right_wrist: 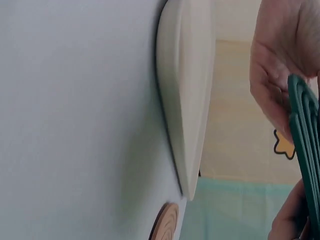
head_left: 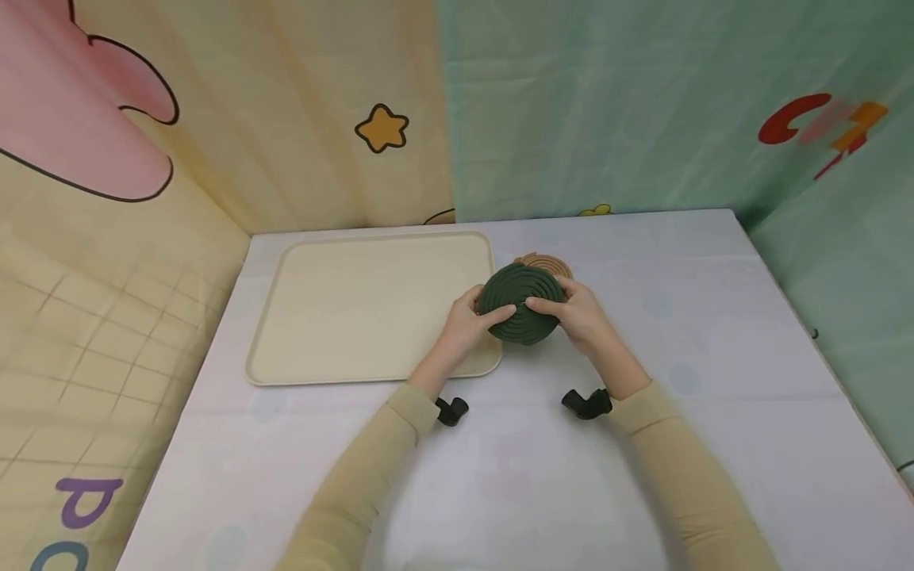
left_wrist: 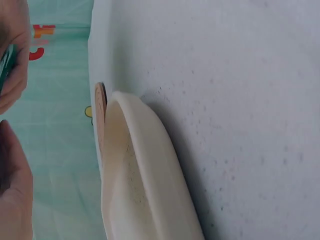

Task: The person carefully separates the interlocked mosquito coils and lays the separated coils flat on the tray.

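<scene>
A round green trivet point(head_left: 524, 327) with spiral ridges is held up between both hands, close to the tray's right edge. My left hand point(head_left: 464, 323) grips its left side, thumb lying across the ridged face toward the middle. On the opposite side, my right hand point(head_left: 580, 317) pinches it, thumb also near the centre and fingers behind. Edge-on in the right wrist view, the trivet point(right_wrist: 307, 150) appears thin and raised over the table. Behind it lies a similar brown spiral trivet point(head_left: 548, 263) on the table, partly covered in the head view.
A cream rectangular tray point(head_left: 286, 317) with a raised rim lies on the left of the white-covered table point(head_left: 714, 357). Patterned curtains point(head_left: 643, 103) hang behind and at the sides. Black wrist mounts point(head_left: 587, 404) stick out from the sleeves.
</scene>
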The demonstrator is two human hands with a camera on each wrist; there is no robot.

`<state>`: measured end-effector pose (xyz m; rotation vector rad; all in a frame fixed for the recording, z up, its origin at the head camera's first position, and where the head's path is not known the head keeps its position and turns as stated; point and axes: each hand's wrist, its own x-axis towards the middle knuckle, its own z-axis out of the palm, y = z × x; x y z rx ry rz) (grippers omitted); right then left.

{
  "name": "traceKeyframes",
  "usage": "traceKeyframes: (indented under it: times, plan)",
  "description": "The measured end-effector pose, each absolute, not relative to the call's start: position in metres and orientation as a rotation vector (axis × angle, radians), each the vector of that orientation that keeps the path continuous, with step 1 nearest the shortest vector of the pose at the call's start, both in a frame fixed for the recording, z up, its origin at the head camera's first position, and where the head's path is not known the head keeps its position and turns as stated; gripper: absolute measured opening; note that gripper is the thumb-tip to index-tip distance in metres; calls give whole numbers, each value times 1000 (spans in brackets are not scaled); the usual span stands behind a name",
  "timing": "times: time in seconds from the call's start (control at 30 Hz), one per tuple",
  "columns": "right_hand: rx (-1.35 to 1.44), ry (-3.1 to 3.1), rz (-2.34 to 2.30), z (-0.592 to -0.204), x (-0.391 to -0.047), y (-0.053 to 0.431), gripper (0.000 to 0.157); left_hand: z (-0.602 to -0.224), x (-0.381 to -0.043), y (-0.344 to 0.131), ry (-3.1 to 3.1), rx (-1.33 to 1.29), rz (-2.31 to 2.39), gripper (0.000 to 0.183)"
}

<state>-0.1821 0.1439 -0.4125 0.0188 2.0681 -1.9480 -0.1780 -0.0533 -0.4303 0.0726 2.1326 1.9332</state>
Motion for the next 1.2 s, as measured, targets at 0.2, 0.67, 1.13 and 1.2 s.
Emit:
traceKeyframes:
  times: [0.2,0.67,1.13,1.2]
  plan:
    - [108,1831,-2204,-414,-177,117,44,-432,-170,-53,2053,-71,2227,48]
    - [-27,2177,-2021,-413,-182,117,47,-431,-167,-63,2295,-64,2183,44]
    - [-127,2544,-1913,-411,-188,119,30,-426,-168,-72,2342,-117,2164,42]
    - [-98,2537,-1932,-414,-186,116,29,-426,-168,-73,2288,-171,2249,41]
